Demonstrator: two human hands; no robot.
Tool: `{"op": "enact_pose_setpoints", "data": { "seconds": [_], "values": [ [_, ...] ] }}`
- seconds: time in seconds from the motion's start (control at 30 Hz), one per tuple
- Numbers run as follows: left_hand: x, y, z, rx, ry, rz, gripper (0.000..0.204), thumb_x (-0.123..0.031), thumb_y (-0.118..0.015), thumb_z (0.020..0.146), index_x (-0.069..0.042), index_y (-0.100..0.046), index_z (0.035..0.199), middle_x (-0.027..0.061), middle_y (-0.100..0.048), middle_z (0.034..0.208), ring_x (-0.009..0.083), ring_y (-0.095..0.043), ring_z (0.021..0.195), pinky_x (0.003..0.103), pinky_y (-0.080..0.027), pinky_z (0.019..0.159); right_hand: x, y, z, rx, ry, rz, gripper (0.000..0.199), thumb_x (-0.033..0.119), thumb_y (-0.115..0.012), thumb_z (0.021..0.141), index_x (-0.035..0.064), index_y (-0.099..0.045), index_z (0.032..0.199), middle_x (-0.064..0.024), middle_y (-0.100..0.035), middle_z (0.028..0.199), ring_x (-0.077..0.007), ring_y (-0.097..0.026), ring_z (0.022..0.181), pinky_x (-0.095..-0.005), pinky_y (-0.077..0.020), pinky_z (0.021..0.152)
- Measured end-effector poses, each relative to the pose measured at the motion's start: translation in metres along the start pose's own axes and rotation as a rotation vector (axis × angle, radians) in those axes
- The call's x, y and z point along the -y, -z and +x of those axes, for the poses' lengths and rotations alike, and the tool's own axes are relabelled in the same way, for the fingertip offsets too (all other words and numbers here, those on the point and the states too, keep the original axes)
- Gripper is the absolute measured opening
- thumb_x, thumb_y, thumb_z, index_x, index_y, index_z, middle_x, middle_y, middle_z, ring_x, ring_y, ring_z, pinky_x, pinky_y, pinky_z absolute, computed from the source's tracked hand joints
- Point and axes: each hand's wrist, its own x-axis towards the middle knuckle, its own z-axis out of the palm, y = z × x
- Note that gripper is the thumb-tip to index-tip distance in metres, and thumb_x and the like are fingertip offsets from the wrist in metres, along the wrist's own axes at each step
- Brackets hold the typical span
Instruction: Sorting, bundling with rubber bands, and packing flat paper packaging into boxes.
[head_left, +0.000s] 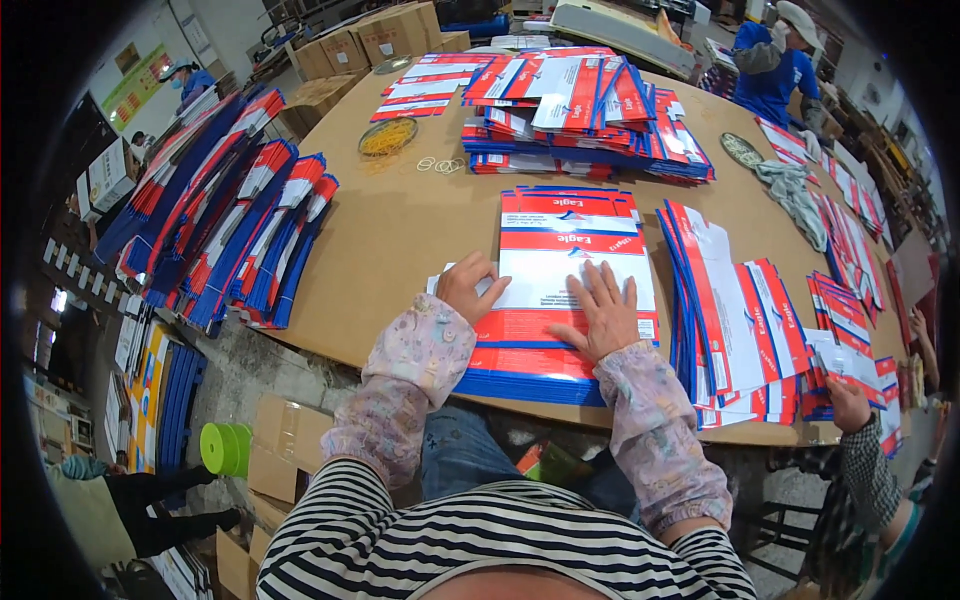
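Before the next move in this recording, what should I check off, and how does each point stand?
1. Right hand spread flat on the front stack of red, white and blue printed card: ok.
2. Left hand at the stack's left edge: ok.
3. Left hand's grip on that edge: cannot tell, some fingers are hidden.
4. Stack edges flush: not ok, layers look staggered at the far edge.
5. Loose pale rings off the stack: ok.
6. Co-worker's hand apart from this stack: ok.

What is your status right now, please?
Left hand at left edge of stack; right hand spread on top. Fanned cartons close on its right, not blocking.
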Motion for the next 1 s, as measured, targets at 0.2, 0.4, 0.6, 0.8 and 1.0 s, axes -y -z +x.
{"op": "enact_pose_setpoints", "data": {
  "seconds": [0.2,0.4,0.6,0.8,1.0],
  "values": [
    [-0.007,0.003,0.002,-0.032,-0.031,-0.024,0.021,-0.011,-0.069,0.078,0.0,-0.053,0.068,0.0101,-0.049,0.067,0.0222,-0.052,0.061,0.032,-0.04,0.054,-0.019,-0.011,-0.002,-0.142,-0.323,0.065,0.077,0.059,-0.054,0.082,0.0108,-0.037,0.139,-0.018,-0.025,0.148,-0.0341,-0.016,0.14,-0.0543,-0.0124,0.11],
    [-0.012,0.014,-0.002,-0.026,-0.058,-0.012,0.02,-0.012,-0.061,0.083,0.0,-0.053,0.069,0.0116,-0.049,0.068,0.0271,-0.052,0.062,0.036,-0.04,0.054,-0.024,-0.008,-0.009,-0.389,-0.376,0.238,0.069,0.037,-0.068,0.08,0.0065,-0.04,0.135,-0.02,-0.03,0.145,-0.0342,-0.025,0.136,-0.0457,-0.0246,0.109],
    [-0.009,0.012,0.001,-0.128,-0.221,-0.038,0.027,-0.017,-0.049,0.091,0.001,-0.051,0.07,0.0123,-0.044,0.07,0.0265,-0.048,0.064,0.034,-0.037,0.056,-0.039,0.0,-0.008,-0.743,-0.271,0.352,0.061,0.016,-0.073,0.074,0.0,-0.046,0.127,-0.02,-0.045,0.131,-0.0356,-0.045,0.121,-0.039,-0.0388,0.101],
    [0.0,0.011,-0.001,-0.143,-0.229,-0.112,0.031,-0.02,-0.05,0.093,0.001,-0.053,0.07,0.0142,-0.049,0.082,0.0255,-0.053,0.066,0.032,-0.043,0.057,-0.038,0.001,-0.004,-0.82,-0.378,0.401,0.056,0.017,-0.074,0.074,0.0051,-0.05,0.124,-0.0152,-0.051,0.121,-0.0301,-0.05,0.114,-0.0378,-0.0439,0.095],
    [-0.002,0.01,0.003,-0.173,-0.253,-0.152,0.033,-0.019,-0.049,0.093,0.001,-0.052,0.067,0.0128,-0.05,0.084,0.0217,-0.052,0.066,0.03,-0.042,0.059,-0.036,0.005,-0.002,-0.908,-0.37,0.467,0.052,0.016,-0.076,0.072,0.0063,-0.055,0.119,-0.0126,-0.051,0.119,-0.0273,-0.051,0.113,-0.0377,-0.0448,0.094]
  ]
}}
